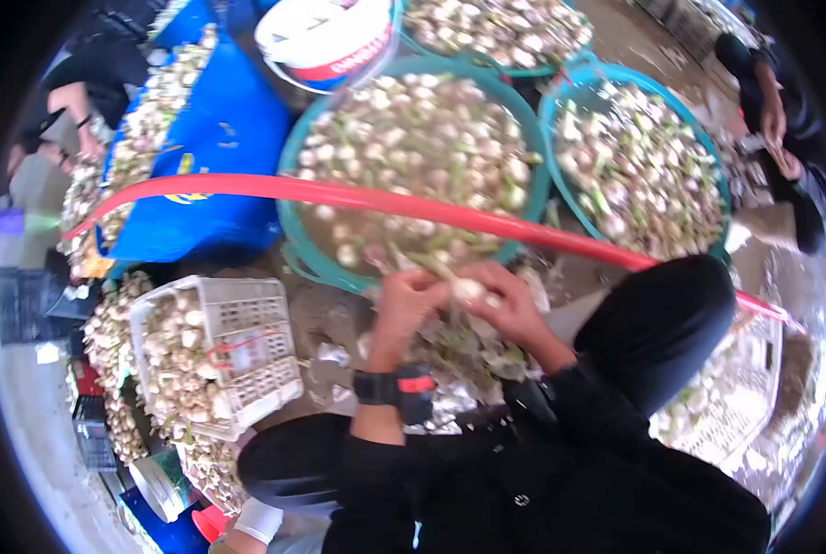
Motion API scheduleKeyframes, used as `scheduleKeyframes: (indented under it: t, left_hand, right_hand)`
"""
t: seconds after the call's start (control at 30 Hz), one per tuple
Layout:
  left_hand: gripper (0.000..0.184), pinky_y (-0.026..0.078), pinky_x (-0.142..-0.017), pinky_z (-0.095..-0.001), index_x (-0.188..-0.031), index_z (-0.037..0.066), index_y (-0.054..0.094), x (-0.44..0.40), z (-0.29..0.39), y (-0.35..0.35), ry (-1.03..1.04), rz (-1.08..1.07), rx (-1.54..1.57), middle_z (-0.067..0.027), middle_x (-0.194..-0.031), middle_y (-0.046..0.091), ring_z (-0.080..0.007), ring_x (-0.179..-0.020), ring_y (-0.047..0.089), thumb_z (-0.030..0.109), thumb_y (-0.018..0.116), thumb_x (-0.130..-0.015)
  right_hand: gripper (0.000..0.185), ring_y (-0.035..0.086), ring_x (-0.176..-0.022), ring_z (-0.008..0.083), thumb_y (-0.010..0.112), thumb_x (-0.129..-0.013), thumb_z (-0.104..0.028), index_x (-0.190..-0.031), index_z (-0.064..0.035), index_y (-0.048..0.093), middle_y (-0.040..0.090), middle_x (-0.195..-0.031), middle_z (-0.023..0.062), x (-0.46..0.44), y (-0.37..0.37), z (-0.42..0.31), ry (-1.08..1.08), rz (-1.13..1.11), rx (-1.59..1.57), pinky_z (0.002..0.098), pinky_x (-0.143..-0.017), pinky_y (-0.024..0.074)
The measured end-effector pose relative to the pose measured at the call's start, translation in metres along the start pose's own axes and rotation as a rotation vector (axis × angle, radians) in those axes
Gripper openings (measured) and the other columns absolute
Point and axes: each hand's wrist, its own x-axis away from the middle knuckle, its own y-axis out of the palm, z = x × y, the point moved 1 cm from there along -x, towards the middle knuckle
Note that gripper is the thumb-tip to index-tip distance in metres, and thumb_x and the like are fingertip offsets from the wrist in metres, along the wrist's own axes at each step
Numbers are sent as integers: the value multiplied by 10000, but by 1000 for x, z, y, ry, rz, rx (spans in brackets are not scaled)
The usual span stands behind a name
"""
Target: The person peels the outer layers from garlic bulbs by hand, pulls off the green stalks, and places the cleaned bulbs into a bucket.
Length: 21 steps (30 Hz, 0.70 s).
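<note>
A white garlic bulb (pixel 468 292) with a green stem is held between my two hands, above a litter of husks. My right hand (pixel 510 303) has its fingers curled around the bulb. My left hand (pixel 415 300) is closed at the stem side of the same garlic, its fingertips pinched near the stalk; just what they grip is partly hidden. Loose peelings and leaves (pixel 464 355) lie under my hands. Right beyond them stands a big green tub (pixel 288 222) of garlic bulbs in murky water.
A red hose (pixel 376 196) arches across the view above the tubs. More garlic fills a right tub (pixel 722 185), a back tub, a white crate (pixel 247 355) at left and a crate (pixel 754 388) at right. A blue tarp (pixel 237 120) and other people are nearby.
</note>
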Motion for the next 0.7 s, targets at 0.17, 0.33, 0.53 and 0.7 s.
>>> scheduleKeyframes:
  t: [0.17, 0.33, 0.53, 0.7]
  left_hand:
    - [139, 432, -488, -221, -745, -8, 612, -5, -11, 2, 106, 98, 40, -8, -665, 587, -68, -564, 529, 123, 572, -721]
    - [123, 401, -470, -201, -770, 22, 594, -5, -25, -16, 131, -163, 176, 18, -612, 538, -65, -517, 501, 144, 574, -768]
    - [249, 367, -448, -182, -746, 19, 574, 1, -10, 0, 166, -20, 262, 35, -577, 504, -53, -486, 468, 261, 606, -798]
    - [292, 340, -386, -233, -685, 15, 567, -7, -33, 19, 27, 266, 83, 13, -536, 504, -54, -450, 435, 270, 574, -827]
  right_hand:
    - [347, 505, -969, 241, 649, -693, -174, -995, -16, 582, 545, -1000, 117, -5, 0, -15, -28, -16, 160, 343, -849, 388]
    - [444, 601, -726, 197, 631, -756, -177, -1129, 4, 473, 583, -961, 125, -3, -5, -23, 532, -138, -915, 318, -672, 506]
    - [436, 588, -756, 178, 554, -827, -190, -1191, -6, 399, 568, -966, 111, -1, 6, -21, 440, -111, -837, 304, -662, 491]
    - [434, 527, -901, 143, 525, -831, -112, -1223, -3, 375, 525, -1040, 112, 0, 12, -8, 5, 20, 60, 265, -757, 450]
